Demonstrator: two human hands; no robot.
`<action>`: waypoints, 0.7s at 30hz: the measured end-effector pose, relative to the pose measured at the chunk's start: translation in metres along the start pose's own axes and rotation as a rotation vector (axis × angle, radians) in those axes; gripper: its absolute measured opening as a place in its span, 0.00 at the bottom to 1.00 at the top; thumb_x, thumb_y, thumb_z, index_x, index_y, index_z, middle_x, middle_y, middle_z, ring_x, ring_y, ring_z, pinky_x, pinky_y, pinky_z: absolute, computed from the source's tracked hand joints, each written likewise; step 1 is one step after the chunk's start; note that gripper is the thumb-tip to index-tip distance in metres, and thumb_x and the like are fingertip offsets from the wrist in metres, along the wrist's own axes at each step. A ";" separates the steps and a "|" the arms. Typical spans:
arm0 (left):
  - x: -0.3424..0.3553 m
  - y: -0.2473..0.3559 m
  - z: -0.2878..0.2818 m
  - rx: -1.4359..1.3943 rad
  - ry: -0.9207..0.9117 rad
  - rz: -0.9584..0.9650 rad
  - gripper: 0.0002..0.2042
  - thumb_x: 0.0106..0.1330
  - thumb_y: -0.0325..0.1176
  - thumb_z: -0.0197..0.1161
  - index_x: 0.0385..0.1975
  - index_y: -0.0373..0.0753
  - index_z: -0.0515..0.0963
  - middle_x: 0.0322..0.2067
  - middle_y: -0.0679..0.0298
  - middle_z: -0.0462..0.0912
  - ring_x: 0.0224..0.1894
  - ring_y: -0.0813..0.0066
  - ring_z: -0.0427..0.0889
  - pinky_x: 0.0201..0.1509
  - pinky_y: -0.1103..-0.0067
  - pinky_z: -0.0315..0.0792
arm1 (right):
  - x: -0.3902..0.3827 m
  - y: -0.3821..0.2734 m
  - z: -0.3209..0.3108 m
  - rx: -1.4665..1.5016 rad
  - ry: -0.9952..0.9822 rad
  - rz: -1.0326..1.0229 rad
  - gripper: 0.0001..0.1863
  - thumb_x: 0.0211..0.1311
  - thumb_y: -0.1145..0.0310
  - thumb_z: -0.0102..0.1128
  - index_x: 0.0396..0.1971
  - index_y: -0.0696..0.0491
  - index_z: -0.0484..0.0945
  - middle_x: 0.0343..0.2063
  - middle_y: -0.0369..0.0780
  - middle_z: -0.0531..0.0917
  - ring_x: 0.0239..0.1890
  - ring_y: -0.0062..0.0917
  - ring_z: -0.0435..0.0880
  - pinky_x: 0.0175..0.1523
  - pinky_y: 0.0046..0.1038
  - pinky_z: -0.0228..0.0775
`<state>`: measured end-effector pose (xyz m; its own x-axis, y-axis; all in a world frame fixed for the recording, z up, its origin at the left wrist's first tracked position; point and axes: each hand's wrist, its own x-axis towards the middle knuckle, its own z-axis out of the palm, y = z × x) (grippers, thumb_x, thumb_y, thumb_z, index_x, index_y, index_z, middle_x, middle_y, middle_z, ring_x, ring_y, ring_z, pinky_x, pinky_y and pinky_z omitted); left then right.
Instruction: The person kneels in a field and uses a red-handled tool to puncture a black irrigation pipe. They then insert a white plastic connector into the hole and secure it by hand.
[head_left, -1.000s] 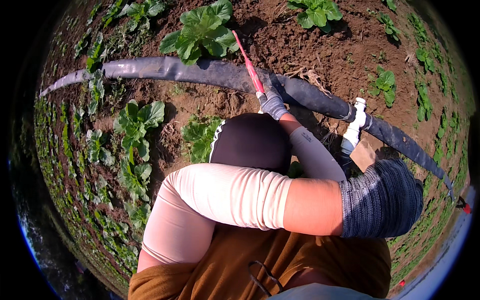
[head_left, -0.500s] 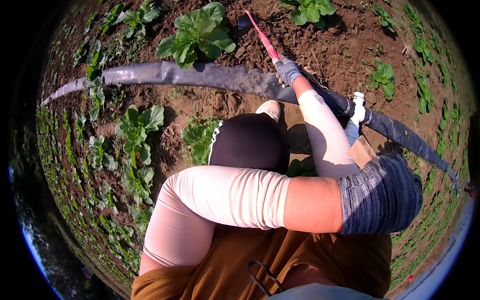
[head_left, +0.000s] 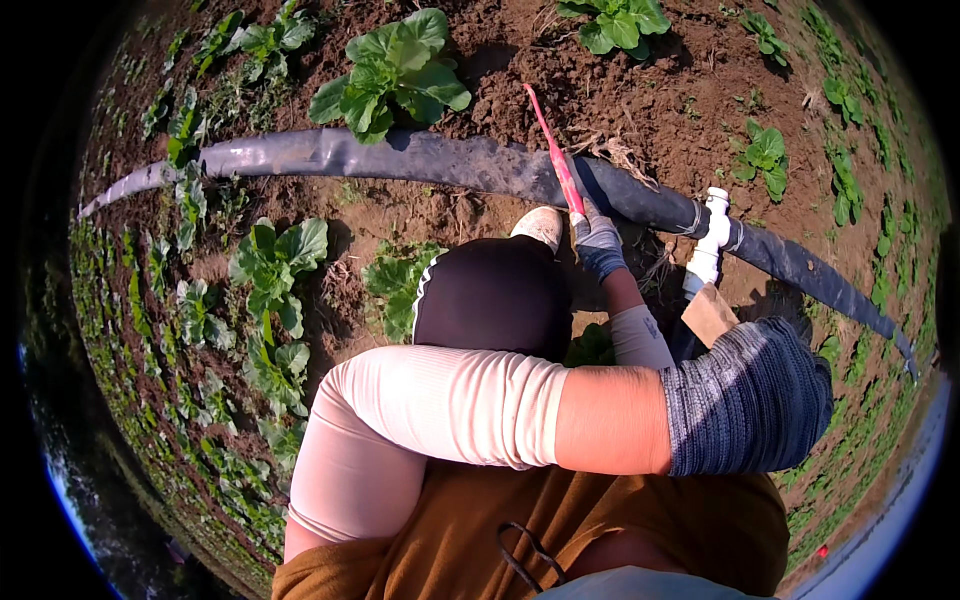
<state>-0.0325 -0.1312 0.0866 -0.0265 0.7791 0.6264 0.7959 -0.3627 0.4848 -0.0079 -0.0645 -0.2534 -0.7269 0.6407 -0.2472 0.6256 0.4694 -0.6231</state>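
My right hand [head_left: 598,238], in a grey-blue knit glove, is wrapped round the handle of a small red hand hoe [head_left: 562,168]. Its thin neck points up and away over the soil; the blade cannot be made out. This hand is just on the near side of a black flat hose [head_left: 430,160]. My left forearm lies across in front of me, over my knee. At its end my left hand [head_left: 748,400] wears the same kind of glove, its fingers hidden. A flat brown piece [head_left: 710,315] sticks out beside it; whether it is held I cannot tell.
A white pipe fitting [head_left: 712,240] joins the hose at right. Leafy green plants grow beyond the hose [head_left: 395,80] and at left [head_left: 278,270]. My dark-clad knee [head_left: 492,295] and a light shoe [head_left: 540,225] stand between the rows.
My right hand has drawn the hoe back toward me, from over the hose to its near side. The blade seen before is out of sight. My left hand has shifted slightly.
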 end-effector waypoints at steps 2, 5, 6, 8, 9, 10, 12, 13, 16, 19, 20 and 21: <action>-0.006 -0.003 -0.006 0.030 -0.003 -0.026 0.10 0.49 0.29 0.54 0.27 0.28 0.73 0.16 0.58 0.71 0.17 0.66 0.71 0.18 0.73 0.65 | -0.011 0.003 0.007 0.129 -0.046 0.079 0.22 0.63 0.58 0.49 0.54 0.54 0.68 0.37 0.50 0.78 0.40 0.36 0.78 0.48 0.29 0.67; -0.009 -0.005 -0.010 0.030 -0.012 -0.042 0.10 0.49 0.29 0.54 0.27 0.28 0.73 0.16 0.58 0.71 0.17 0.66 0.71 0.18 0.73 0.65 | -0.015 0.029 0.022 0.245 -0.003 0.014 0.23 0.62 0.58 0.50 0.55 0.53 0.67 0.32 0.46 0.80 0.33 0.30 0.80 0.41 0.27 0.70; -0.014 -0.008 -0.013 0.043 -0.027 -0.063 0.10 0.49 0.29 0.53 0.27 0.28 0.73 0.16 0.58 0.71 0.17 0.66 0.71 0.18 0.73 0.65 | -0.011 0.019 0.014 0.320 -0.063 0.081 0.24 0.62 0.57 0.49 0.56 0.52 0.66 0.32 0.48 0.80 0.33 0.31 0.80 0.41 0.29 0.71; -0.020 -0.008 -0.017 0.052 -0.035 -0.075 0.10 0.49 0.29 0.53 0.27 0.28 0.73 0.16 0.58 0.71 0.17 0.66 0.71 0.18 0.73 0.65 | 0.002 -0.012 -0.009 0.504 -0.227 0.259 0.24 0.63 0.57 0.50 0.57 0.49 0.66 0.17 0.39 0.76 0.17 0.21 0.74 0.24 0.26 0.69; -0.022 -0.008 -0.019 0.060 -0.039 -0.079 0.10 0.49 0.28 0.53 0.27 0.28 0.73 0.16 0.58 0.71 0.17 0.66 0.71 0.18 0.73 0.65 | 0.016 -0.030 -0.018 0.629 -0.250 0.272 0.23 0.63 0.58 0.50 0.57 0.48 0.64 0.16 0.35 0.73 0.13 0.18 0.70 0.19 0.23 0.64; -0.022 -0.009 -0.020 0.058 -0.048 -0.084 0.10 0.49 0.28 0.53 0.27 0.28 0.73 0.16 0.58 0.71 0.17 0.66 0.71 0.18 0.73 0.65 | 0.032 -0.047 -0.023 0.756 -0.276 0.292 0.23 0.64 0.59 0.49 0.58 0.47 0.63 0.14 0.32 0.71 0.10 0.14 0.66 0.13 0.19 0.59; -0.021 -0.011 -0.021 0.070 -0.064 -0.087 0.10 0.49 0.28 0.53 0.27 0.28 0.73 0.16 0.58 0.71 0.17 0.67 0.71 0.17 0.73 0.65 | 0.081 -0.086 -0.029 0.751 -0.295 0.314 0.22 0.63 0.55 0.49 0.56 0.43 0.63 0.13 0.32 0.71 0.08 0.16 0.66 0.11 0.22 0.60; -0.022 -0.011 -0.021 0.081 -0.072 -0.092 0.10 0.49 0.28 0.53 0.27 0.28 0.73 0.16 0.58 0.71 0.17 0.67 0.71 0.17 0.73 0.65 | 0.106 -0.112 -0.035 0.728 -0.288 0.285 0.22 0.63 0.53 0.48 0.55 0.42 0.64 0.13 0.33 0.71 0.07 0.18 0.66 0.10 0.23 0.60; -0.020 -0.007 -0.023 0.082 -0.098 -0.087 0.10 0.50 0.28 0.53 0.28 0.28 0.73 0.16 0.58 0.71 0.16 0.67 0.71 0.17 0.73 0.65 | 0.196 -0.144 -0.016 0.734 -0.201 0.211 0.23 0.64 0.53 0.47 0.55 0.46 0.63 0.15 0.35 0.72 0.08 0.20 0.68 0.13 0.26 0.65; -0.020 -0.012 -0.020 0.105 -0.115 -0.106 0.10 0.50 0.28 0.53 0.28 0.28 0.73 0.16 0.58 0.71 0.16 0.67 0.71 0.17 0.73 0.65 | 0.230 -0.143 0.003 0.414 -0.268 0.249 0.24 0.64 0.54 0.43 0.57 0.47 0.61 0.18 0.40 0.74 0.12 0.25 0.73 0.17 0.29 0.70; -0.020 -0.011 -0.020 0.110 -0.121 -0.112 0.10 0.50 0.28 0.53 0.28 0.28 0.73 0.16 0.58 0.71 0.16 0.67 0.71 0.17 0.73 0.65 | 0.232 -0.137 0.009 0.184 -0.206 0.187 0.25 0.64 0.54 0.43 0.59 0.46 0.60 0.19 0.42 0.75 0.12 0.26 0.74 0.18 0.31 0.69; -0.017 -0.009 -0.018 0.096 -0.130 -0.102 0.10 0.50 0.28 0.53 0.28 0.28 0.73 0.16 0.58 0.71 0.16 0.67 0.71 0.17 0.73 0.65 | 0.231 -0.101 0.028 0.112 -0.082 0.076 0.25 0.64 0.53 0.43 0.59 0.45 0.60 0.19 0.42 0.75 0.12 0.26 0.74 0.18 0.31 0.69</action>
<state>-0.0501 -0.1507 0.0831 -0.0365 0.8713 0.4895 0.8474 -0.2327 0.4773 -0.2469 0.0194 -0.2689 -0.7023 0.6177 -0.3538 0.6476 0.3479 -0.6779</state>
